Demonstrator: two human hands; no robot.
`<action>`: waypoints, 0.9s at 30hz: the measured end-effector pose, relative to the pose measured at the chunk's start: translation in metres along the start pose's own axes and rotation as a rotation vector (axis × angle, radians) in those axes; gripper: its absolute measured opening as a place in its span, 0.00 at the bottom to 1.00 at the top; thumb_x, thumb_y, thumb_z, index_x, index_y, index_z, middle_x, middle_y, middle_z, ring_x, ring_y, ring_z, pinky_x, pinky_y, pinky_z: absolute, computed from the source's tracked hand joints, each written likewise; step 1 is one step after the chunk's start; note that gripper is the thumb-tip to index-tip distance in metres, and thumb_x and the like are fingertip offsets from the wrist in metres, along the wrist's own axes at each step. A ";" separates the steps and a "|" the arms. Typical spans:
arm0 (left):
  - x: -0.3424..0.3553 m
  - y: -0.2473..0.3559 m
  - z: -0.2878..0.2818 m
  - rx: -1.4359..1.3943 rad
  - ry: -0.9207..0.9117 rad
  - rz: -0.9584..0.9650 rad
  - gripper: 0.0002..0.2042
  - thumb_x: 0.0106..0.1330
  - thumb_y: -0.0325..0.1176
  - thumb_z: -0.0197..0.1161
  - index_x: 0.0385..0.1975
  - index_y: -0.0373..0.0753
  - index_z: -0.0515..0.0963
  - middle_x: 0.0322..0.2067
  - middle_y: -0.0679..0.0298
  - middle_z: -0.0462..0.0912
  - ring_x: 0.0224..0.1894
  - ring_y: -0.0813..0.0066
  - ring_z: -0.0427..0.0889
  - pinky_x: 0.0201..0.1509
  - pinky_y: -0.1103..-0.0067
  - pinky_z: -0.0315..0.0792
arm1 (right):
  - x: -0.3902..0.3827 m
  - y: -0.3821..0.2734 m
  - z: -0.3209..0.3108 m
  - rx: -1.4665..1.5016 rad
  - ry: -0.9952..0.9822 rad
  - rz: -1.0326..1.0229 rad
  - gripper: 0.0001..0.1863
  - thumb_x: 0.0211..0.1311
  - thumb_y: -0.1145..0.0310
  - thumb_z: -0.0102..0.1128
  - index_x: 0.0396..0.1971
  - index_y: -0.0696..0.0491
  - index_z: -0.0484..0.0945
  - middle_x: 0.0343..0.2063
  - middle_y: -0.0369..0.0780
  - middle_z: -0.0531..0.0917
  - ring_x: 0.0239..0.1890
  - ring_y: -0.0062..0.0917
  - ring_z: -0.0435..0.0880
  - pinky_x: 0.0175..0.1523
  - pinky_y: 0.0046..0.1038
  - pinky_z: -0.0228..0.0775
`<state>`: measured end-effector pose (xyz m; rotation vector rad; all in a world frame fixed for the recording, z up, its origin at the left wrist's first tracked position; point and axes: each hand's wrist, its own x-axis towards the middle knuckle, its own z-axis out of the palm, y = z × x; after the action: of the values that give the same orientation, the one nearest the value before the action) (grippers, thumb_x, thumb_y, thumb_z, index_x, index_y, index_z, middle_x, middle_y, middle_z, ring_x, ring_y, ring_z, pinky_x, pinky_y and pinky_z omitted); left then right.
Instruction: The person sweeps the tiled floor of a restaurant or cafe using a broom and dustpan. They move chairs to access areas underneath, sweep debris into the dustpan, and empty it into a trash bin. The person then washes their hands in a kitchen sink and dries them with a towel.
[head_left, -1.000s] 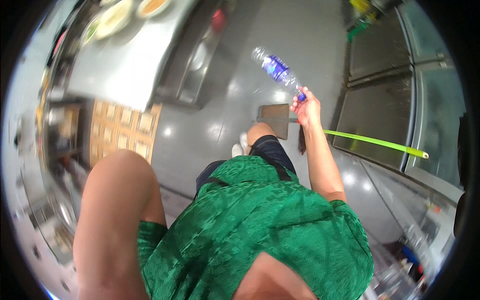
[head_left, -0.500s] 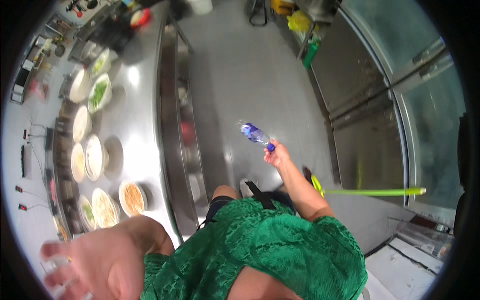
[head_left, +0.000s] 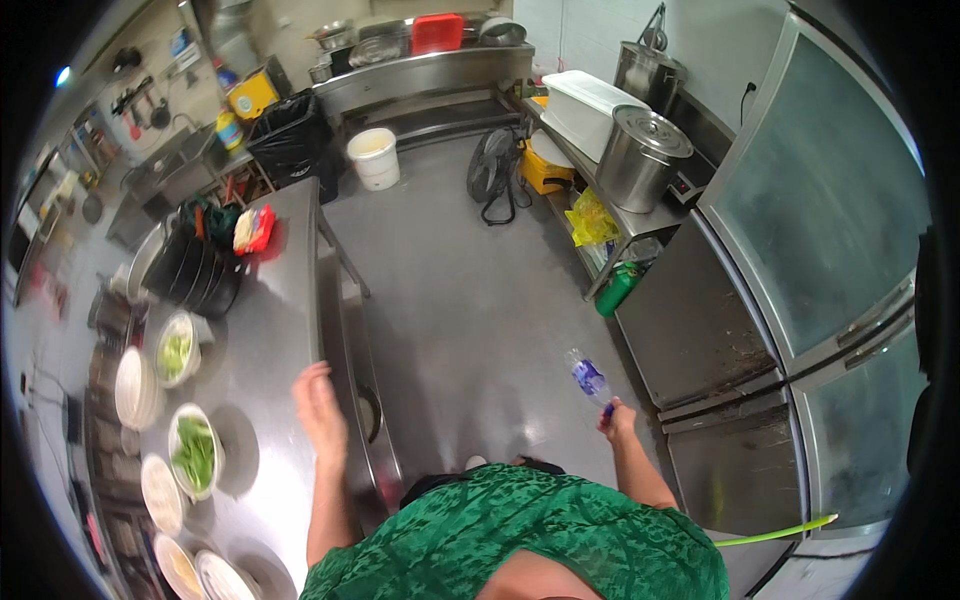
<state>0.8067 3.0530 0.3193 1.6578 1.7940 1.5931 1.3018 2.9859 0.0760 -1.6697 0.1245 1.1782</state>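
My right hand [head_left: 619, 419] is closed around the blue-capped neck of a clear plastic bottle [head_left: 589, 378] with a blue-purple label. Held over the floor, the bottle slants with its base pointing up and left, away from me. My left hand [head_left: 321, 415] holds nothing; its fingers stretch out, slightly blurred, in the air by the edge of the steel table [head_left: 285, 350]. Nearest to that hand on the table stand a white bowl of green leaves [head_left: 195, 452] and a bowl of chopped pale-green vegetable [head_left: 177, 348].
Stacked black pans [head_left: 190, 265] and a red tray [head_left: 258, 230] occupy the table's far end. Ahead are a white bucket [head_left: 374, 160], a black bin [head_left: 292, 140] and a backpack [head_left: 493, 170]. To the right stand a stockpot [head_left: 640, 165] and a steel refrigerator [head_left: 700, 330].
The view has swung up toward the far end of the kitchen. My left hand has moved forward from the lower left to beside the table edge. The bottle stays in my right hand.
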 end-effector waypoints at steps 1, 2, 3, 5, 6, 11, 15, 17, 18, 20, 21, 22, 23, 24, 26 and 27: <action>0.024 -0.004 0.031 -0.042 -0.126 0.028 0.08 0.61 0.31 0.50 0.35 0.35 0.72 0.41 0.56 0.73 0.47 0.63 0.70 0.53 0.72 0.62 | 0.009 -0.006 0.003 -0.125 0.068 -0.073 0.15 0.58 0.59 0.50 0.21 0.55 0.66 0.12 0.40 0.71 0.08 0.25 0.65 0.13 0.30 0.60; 0.049 -0.003 0.056 -0.068 -0.244 0.055 0.07 0.59 0.30 0.53 0.35 0.36 0.73 0.41 0.57 0.73 0.47 0.63 0.70 0.53 0.73 0.63 | 0.022 -0.007 0.013 -0.137 0.108 -0.023 0.16 0.57 0.58 0.51 0.20 0.55 0.66 0.11 0.40 0.70 0.08 0.25 0.65 0.11 0.31 0.59; 0.072 -0.006 0.078 -0.026 -0.309 0.174 0.07 0.57 0.28 0.54 0.35 0.36 0.73 0.41 0.57 0.74 0.47 0.61 0.70 0.53 0.72 0.63 | 0.030 -0.007 0.028 -0.121 0.188 -0.009 0.17 0.58 0.60 0.51 0.18 0.57 0.65 0.09 0.41 0.68 0.08 0.26 0.66 0.10 0.30 0.57; 0.119 -0.007 0.136 -0.031 -0.440 0.379 0.08 0.55 0.27 0.57 0.35 0.36 0.73 0.40 0.58 0.74 0.48 0.60 0.70 0.53 0.71 0.63 | 0.065 -0.005 0.033 -0.082 0.245 0.097 0.16 0.57 0.59 0.51 0.18 0.56 0.66 0.08 0.41 0.67 0.08 0.28 0.67 0.10 0.32 0.57; 0.141 -0.009 0.167 -0.067 -0.505 0.457 0.09 0.53 0.27 0.58 0.34 0.36 0.73 0.40 0.58 0.75 0.48 0.59 0.70 0.52 0.71 0.64 | 0.079 -0.004 0.034 -0.074 0.289 0.156 0.16 0.56 0.59 0.51 0.18 0.56 0.67 0.08 0.41 0.67 0.08 0.28 0.67 0.09 0.32 0.57; 0.228 -0.054 0.279 0.002 -0.777 0.461 0.13 0.55 0.36 0.60 0.38 0.39 0.73 0.42 0.59 0.74 0.51 0.59 0.67 0.53 0.67 0.60 | 0.140 -0.043 0.158 -0.392 0.358 0.194 0.10 0.51 0.63 0.51 0.20 0.55 0.71 0.09 0.41 0.68 0.07 0.28 0.67 0.10 0.30 0.58; 0.300 -0.113 0.322 0.167 -1.061 0.432 0.18 0.54 0.41 0.59 0.42 0.39 0.72 0.45 0.58 0.72 0.52 0.60 0.67 0.54 0.67 0.58 | 0.254 -0.093 0.292 -0.615 0.313 0.068 0.08 0.45 0.67 0.53 0.20 0.57 0.74 0.13 0.43 0.73 0.10 0.31 0.72 0.16 0.32 0.65; 0.343 -0.154 0.304 0.223 -0.913 0.278 0.16 0.52 0.36 0.62 0.40 0.38 0.73 0.42 0.56 0.74 0.48 0.57 0.70 0.51 0.68 0.64 | 0.264 -0.141 0.433 -0.739 0.078 -0.053 0.10 0.43 0.66 0.55 0.17 0.60 0.73 0.11 0.42 0.73 0.10 0.31 0.71 0.18 0.31 0.65; 0.362 -0.169 0.292 0.272 -0.842 0.154 0.16 0.52 0.36 0.62 0.40 0.38 0.73 0.42 0.56 0.75 0.48 0.57 0.71 0.50 0.68 0.64 | 0.235 -0.189 0.509 -1.043 -0.061 -0.183 0.12 0.44 0.66 0.56 0.14 0.61 0.71 0.10 0.39 0.71 0.09 0.27 0.69 0.16 0.29 0.62; 0.399 -0.197 0.305 0.336 -0.764 0.057 0.16 0.51 0.34 0.63 0.40 0.38 0.73 0.40 0.54 0.76 0.44 0.55 0.73 0.46 0.67 0.67 | 0.269 -0.235 0.594 -0.927 -0.179 -0.413 0.12 0.45 0.64 0.57 0.21 0.59 0.75 0.15 0.41 0.76 0.14 0.27 0.74 0.22 0.29 0.67; 0.416 -0.215 0.312 0.330 -0.768 -0.008 0.16 0.51 0.34 0.63 0.40 0.38 0.73 0.40 0.54 0.76 0.44 0.54 0.73 0.46 0.67 0.67 | 0.284 -0.251 0.639 -0.915 -0.205 -0.474 0.19 0.45 0.60 0.58 0.36 0.58 0.76 0.32 0.46 0.80 0.36 0.35 0.79 0.42 0.32 0.69; 0.431 -0.236 0.317 0.331 -0.773 -0.081 0.16 0.51 0.34 0.62 0.40 0.37 0.73 0.40 0.54 0.75 0.44 0.54 0.73 0.46 0.66 0.68 | 0.289 -0.267 0.683 -0.883 -0.212 -0.593 0.20 0.44 0.61 0.59 0.37 0.57 0.75 0.34 0.46 0.80 0.37 0.35 0.79 0.43 0.32 0.69; 0.447 -0.254 0.322 0.335 -0.786 -0.164 0.16 0.51 0.34 0.62 0.40 0.37 0.73 0.40 0.54 0.75 0.44 0.53 0.73 0.46 0.66 0.68 | 0.288 -0.281 0.720 -0.857 -0.216 -0.698 0.21 0.44 0.61 0.60 0.39 0.57 0.75 0.35 0.46 0.79 0.37 0.35 0.78 0.43 0.31 0.68; 0.464 -0.266 0.330 0.330 -0.835 -0.169 0.16 0.52 0.34 0.62 0.41 0.37 0.73 0.40 0.54 0.75 0.44 0.53 0.73 0.46 0.66 0.68 | 0.286 -0.299 0.753 -0.834 -0.250 -0.608 0.22 0.44 0.61 0.61 0.39 0.58 0.74 0.34 0.46 0.79 0.37 0.35 0.78 0.43 0.31 0.68; 0.518 -0.292 0.360 0.311 -0.923 -0.145 0.16 0.52 0.34 0.61 0.41 0.37 0.72 0.40 0.53 0.75 0.45 0.52 0.73 0.47 0.66 0.67 | 0.301 -0.315 0.797 -0.754 -0.252 -0.558 0.20 0.43 0.62 0.62 0.35 0.59 0.73 0.31 0.46 0.79 0.33 0.33 0.78 0.38 0.30 0.69; 0.543 -0.319 0.372 0.325 -0.955 -0.105 0.17 0.53 0.35 0.60 0.43 0.38 0.72 0.40 0.52 0.75 0.45 0.53 0.72 0.47 0.66 0.67 | 0.309 -0.315 0.815 -0.704 -0.231 -0.592 0.18 0.44 0.63 0.63 0.32 0.59 0.73 0.28 0.46 0.79 0.29 0.32 0.78 0.34 0.31 0.69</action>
<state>0.7219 3.7664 0.1824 1.9176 1.5682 0.3035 1.1303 3.8966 0.0799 -1.9372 -0.9656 0.9844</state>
